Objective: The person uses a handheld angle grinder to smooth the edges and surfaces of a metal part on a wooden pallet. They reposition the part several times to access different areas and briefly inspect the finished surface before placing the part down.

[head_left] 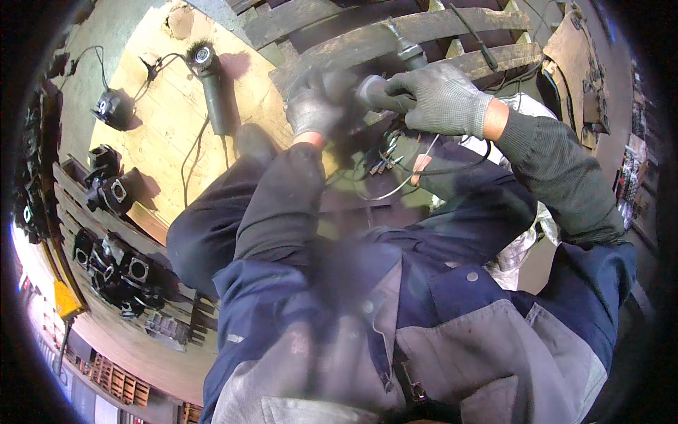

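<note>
My left hand, in a grey glove, is closed round a dark, blurred part above my knees. The fingers of my right hand, gloved too, wrap round a dark, cylindrical hand-held tool. Its round, pale front end points left and lies close beside the dark part; whether they touch is hard to tell through the blur. Just beyond my right hand, another tool with a metal tip rests by the pallet slats. To the left, a grinder with a wire brush head lies on a pale wooden board.
The wooden board spans the left side, with a small black corded device near its edge. Black castings sit on a pallet at left. Cables loop between my legs. Wooden pallet slats lie ahead; a cardboard piece stands right.
</note>
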`<move>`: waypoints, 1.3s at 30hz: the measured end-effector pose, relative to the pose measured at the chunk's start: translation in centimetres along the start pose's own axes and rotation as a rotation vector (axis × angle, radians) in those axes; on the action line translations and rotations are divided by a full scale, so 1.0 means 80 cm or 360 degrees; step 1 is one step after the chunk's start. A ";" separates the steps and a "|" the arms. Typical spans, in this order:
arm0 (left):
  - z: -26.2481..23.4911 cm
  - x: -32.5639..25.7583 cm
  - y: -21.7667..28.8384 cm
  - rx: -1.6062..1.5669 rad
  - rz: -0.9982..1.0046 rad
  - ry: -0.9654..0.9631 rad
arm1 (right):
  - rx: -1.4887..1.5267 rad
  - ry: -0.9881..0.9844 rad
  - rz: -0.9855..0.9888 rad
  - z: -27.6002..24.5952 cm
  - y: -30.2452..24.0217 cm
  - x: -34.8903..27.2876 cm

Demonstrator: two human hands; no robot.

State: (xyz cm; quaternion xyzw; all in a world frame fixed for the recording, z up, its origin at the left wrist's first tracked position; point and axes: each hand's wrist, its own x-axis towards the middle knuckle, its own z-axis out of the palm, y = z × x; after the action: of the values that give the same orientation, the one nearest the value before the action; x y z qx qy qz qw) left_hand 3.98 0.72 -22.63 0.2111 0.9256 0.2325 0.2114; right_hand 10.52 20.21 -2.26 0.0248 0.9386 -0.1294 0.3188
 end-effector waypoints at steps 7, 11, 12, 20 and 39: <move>0.003 0.000 0.005 -0.0120 -0.0066 0.0042 | -0.0060 -0.0120 0.0007 -0.007 -0.025 0.018; 0.007 0.001 0.002 -0.0078 -0.0048 0.0072 | -0.0059 0.0022 -0.0010 -0.001 -0.026 0.019; 0.008 0.001 0.002 -0.0082 -0.0055 0.0059 | -0.0057 -0.0004 0.0015 0.000 -0.026 0.018; 0.005 0.001 0.006 -0.0084 -0.0093 0.0015 | 0.0105 -0.0006 0.0079 0.013 -0.011 -0.006; 0.004 0.025 -0.012 -0.1371 -0.0517 0.0573 | 0.1624 0.0144 0.0531 0.065 0.076 -0.087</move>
State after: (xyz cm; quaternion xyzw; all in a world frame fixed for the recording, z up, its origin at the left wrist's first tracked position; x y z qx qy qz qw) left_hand 2.22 1.03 -23.95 -0.0861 0.7881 0.5908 0.1496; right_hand 19.91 24.97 -3.40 0.3309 0.7526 -0.5155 0.2417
